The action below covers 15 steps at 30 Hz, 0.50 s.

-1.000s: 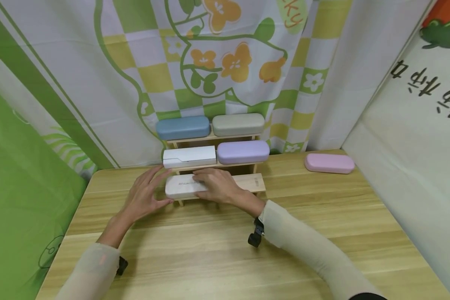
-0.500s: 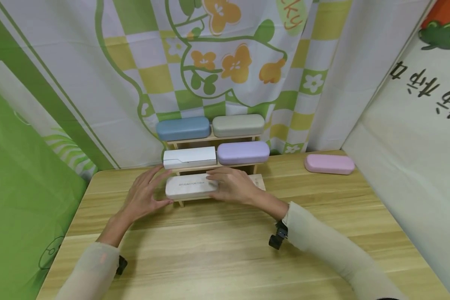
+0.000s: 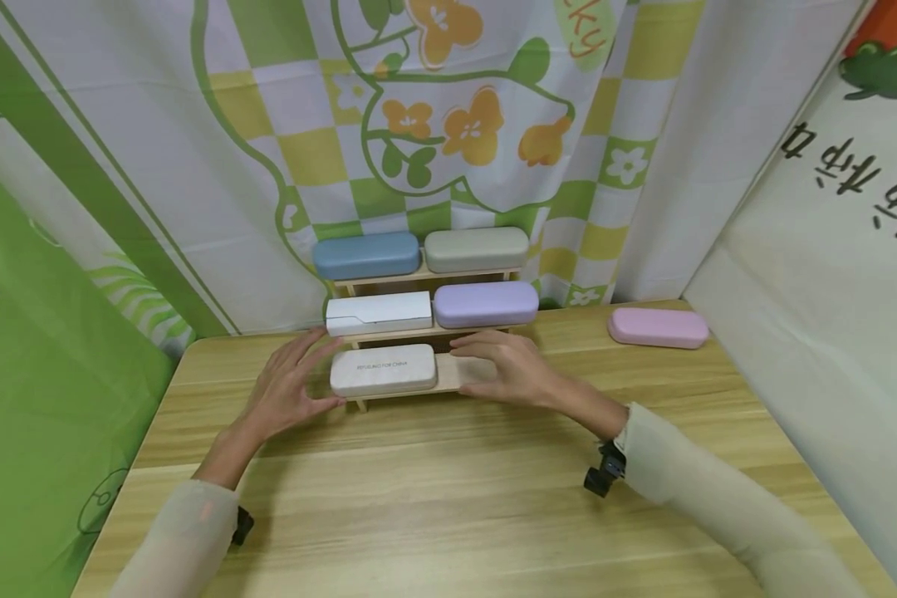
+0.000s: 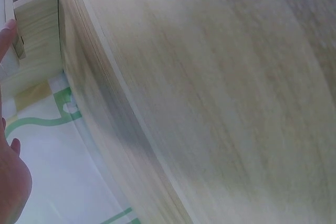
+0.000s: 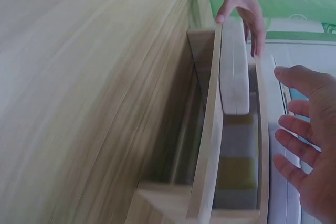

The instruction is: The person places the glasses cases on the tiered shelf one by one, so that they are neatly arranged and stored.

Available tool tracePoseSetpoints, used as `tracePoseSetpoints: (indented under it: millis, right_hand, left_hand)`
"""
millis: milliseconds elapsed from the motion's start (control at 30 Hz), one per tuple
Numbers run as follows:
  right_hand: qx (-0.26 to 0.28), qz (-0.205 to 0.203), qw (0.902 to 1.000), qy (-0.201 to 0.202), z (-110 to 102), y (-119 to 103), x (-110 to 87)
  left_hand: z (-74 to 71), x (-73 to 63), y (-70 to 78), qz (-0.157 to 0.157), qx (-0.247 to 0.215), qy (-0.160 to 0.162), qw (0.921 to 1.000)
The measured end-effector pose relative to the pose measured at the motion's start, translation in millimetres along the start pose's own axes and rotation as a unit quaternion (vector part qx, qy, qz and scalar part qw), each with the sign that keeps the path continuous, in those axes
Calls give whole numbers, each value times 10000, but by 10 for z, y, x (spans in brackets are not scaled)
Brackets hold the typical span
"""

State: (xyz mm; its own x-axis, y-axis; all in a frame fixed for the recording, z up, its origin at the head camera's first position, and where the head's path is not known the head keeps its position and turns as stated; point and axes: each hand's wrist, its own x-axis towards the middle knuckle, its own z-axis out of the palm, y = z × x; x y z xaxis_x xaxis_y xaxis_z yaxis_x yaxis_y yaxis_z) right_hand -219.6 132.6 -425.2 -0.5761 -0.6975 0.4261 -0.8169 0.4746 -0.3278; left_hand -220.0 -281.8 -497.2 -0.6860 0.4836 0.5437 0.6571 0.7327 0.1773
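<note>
On the bottom tier of a wooden three-tier rack lies a white glasses case with printed lettering, filling the left part. My left hand is spread at that end, thumb tip at the shelf's front corner and fingers reaching behind. In the right wrist view the left hand straddles the case's far end. My right hand hovers over the tier's right part, fingers relaxed and holding nothing, apart from the white case. On the middle tier sit a white flap-lidded case and a lilac glasses case.
The top tier carries a blue glasses case and a grey-green one. A pink glasses case lies on the wooden table at the back right. A patterned curtain hangs right behind the rack; a white sheet closes the right side.
My right hand has let go of the white glasses case and drawn away to the right, uncovering its lettering. My left hand and the cases have stayed put.
</note>
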Motion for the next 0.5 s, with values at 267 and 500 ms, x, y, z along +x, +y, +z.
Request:
tracePoseSetpoints:
  millis: [267,500]
  right_hand:
    - [-68,-466,9988,139,-127,134,-201]
    - [-36,-704,9970,311,-247,285,-379]
  left_hand:
    - [-4,-4,7,-4,-72,32,10000]
    - [-3,-4,10,-45,-51,-37,10000]
